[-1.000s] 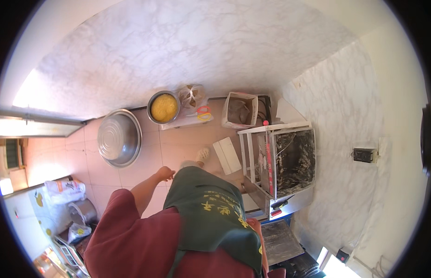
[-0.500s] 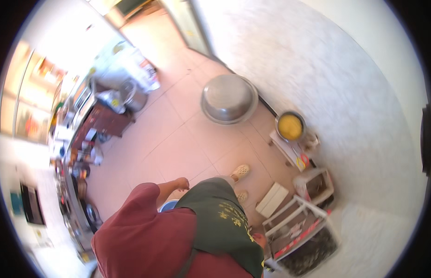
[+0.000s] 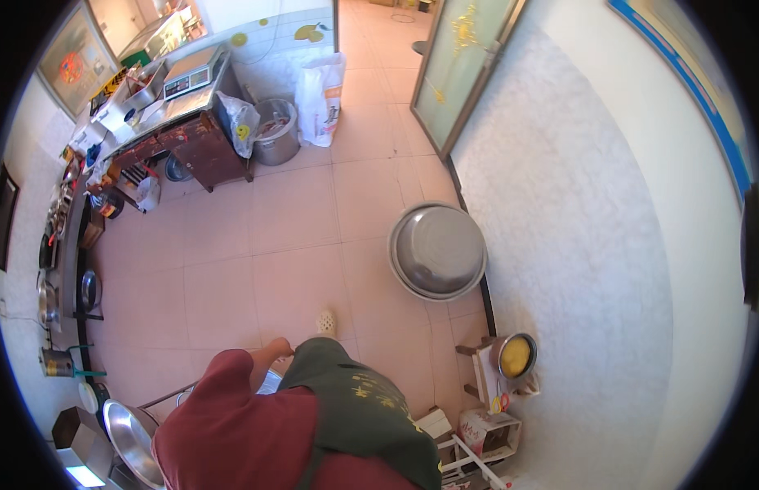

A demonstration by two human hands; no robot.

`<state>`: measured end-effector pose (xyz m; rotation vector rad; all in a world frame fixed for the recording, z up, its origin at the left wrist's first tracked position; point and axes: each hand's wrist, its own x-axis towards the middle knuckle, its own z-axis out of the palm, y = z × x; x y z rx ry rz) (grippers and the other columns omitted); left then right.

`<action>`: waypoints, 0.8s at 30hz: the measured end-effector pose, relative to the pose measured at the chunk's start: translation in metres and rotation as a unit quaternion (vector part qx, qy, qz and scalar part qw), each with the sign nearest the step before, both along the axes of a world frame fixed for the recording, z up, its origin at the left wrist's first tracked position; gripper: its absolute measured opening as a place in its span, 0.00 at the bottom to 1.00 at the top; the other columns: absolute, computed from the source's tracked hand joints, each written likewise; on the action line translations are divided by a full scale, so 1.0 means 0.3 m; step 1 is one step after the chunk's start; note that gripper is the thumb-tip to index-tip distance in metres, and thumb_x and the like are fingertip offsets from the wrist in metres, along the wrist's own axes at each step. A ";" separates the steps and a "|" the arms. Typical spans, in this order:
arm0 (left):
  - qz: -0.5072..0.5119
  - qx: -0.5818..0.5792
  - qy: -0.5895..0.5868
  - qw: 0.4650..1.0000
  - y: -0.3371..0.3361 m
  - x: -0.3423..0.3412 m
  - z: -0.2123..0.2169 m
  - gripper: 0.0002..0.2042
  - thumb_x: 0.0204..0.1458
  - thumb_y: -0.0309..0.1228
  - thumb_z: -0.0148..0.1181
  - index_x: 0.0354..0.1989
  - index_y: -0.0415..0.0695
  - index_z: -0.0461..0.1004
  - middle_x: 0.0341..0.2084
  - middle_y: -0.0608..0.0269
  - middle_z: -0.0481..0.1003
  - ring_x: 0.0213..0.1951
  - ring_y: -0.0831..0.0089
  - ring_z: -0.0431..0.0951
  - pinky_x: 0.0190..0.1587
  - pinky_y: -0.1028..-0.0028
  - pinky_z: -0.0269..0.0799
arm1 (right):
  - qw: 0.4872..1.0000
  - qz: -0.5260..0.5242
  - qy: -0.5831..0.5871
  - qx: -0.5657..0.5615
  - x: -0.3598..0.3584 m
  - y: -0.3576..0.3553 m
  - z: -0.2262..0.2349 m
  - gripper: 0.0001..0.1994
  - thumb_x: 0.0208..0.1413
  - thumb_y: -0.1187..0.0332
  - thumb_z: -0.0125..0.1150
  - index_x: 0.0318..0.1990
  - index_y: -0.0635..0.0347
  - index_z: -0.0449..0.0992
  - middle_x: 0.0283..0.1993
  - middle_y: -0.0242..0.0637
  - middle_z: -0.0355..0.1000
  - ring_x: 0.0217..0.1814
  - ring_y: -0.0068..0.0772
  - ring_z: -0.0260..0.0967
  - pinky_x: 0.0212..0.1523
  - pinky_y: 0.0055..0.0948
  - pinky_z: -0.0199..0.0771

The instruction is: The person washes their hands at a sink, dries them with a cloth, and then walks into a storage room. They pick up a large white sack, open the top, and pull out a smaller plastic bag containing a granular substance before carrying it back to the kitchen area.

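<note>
My left hand (image 3: 280, 347) is in front of my left hip, its fingers curled in. Whatever it may hold is too small or hidden to make out. A pale blue, shiny thing (image 3: 269, 382) shows partly below that forearm, mostly covered by my dark red sleeve (image 3: 224, 400) and dark green apron (image 3: 347, 388). My right hand is out of sight behind my body. One cream clog (image 3: 326, 323) sticks out ahead of the apron. Ahead to the right, a large grey metal basin (image 3: 439, 251) lies upside down on the tiles by the wall.
Right: a pot of yellow food (image 3: 516, 357) on a low wooden stool, scissors (image 3: 499, 403), a carton (image 3: 487, 434) and a white rack (image 3: 469, 469). Far left: a desk (image 3: 195, 147) with a scale (image 3: 191, 77), beside a metal bucket (image 3: 276, 135). A glass door (image 3: 461, 73) stands ajar. A steel bowl (image 3: 130, 437) is at near left.
My view has turned left and shifted, so the basin and stool now appear lower and the desk fully shows. My right hand has gone out of sight. My left hand stays by my hip.
</note>
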<state>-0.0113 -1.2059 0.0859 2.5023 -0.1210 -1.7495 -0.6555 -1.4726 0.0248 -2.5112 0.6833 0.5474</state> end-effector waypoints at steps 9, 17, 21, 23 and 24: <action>0.191 -0.127 -0.019 0.973 0.066 0.732 -0.044 0.06 0.51 0.28 0.56 0.33 0.40 0.77 0.25 0.56 0.76 0.25 0.67 0.79 0.26 0.67 0.78 | 0.843 -0.424 -0.064 0.325 1.333 -0.375 0.522 0.08 0.48 0.79 0.53 0.35 0.64 0.78 0.26 0.36 0.74 0.23 0.25 0.69 0.22 0.24 0.67; 0.359 -0.229 0.000 0.905 -0.275 1.147 -0.041 0.06 0.50 0.26 0.54 0.27 0.40 0.77 0.23 0.57 0.77 0.23 0.68 0.78 0.24 0.70 0.76 | 0.903 -0.320 0.165 0.236 1.797 -0.806 0.172 0.09 0.45 0.79 0.55 0.35 0.62 0.78 0.31 0.43 0.75 0.30 0.36 0.73 0.30 0.34 0.72; 0.367 -0.207 0.000 0.907 -0.324 1.261 -0.033 0.04 0.48 0.25 0.58 0.30 0.39 0.78 0.24 0.57 0.77 0.24 0.68 0.78 0.25 0.69 0.76 | 0.892 0.317 -0.250 0.203 2.243 -1.241 0.183 0.06 0.37 0.69 0.59 0.27 0.53 0.77 0.26 0.40 0.73 0.27 0.43 0.70 0.26 0.42 0.69; 0.397 -0.178 -0.002 0.900 -0.465 1.306 0.011 0.07 0.48 0.28 0.59 0.31 0.38 0.78 0.23 0.57 0.77 0.23 0.69 0.78 0.25 0.70 0.76 | 0.897 0.400 0.175 0.073 2.494 -1.527 0.020 0.04 0.36 0.62 0.58 0.20 0.48 0.75 0.26 0.37 0.72 0.30 0.45 0.70 0.26 0.44 0.67; 0.390 -0.170 -0.019 0.905 -0.520 1.380 0.041 0.07 0.48 0.29 0.59 0.31 0.37 0.78 0.23 0.58 0.77 0.23 0.70 0.78 0.25 0.70 0.76 | 0.945 0.306 0.092 0.070 2.655 -1.646 0.016 0.03 0.39 0.65 0.59 0.24 0.50 0.75 0.24 0.35 0.71 0.26 0.39 0.70 0.23 0.39 0.68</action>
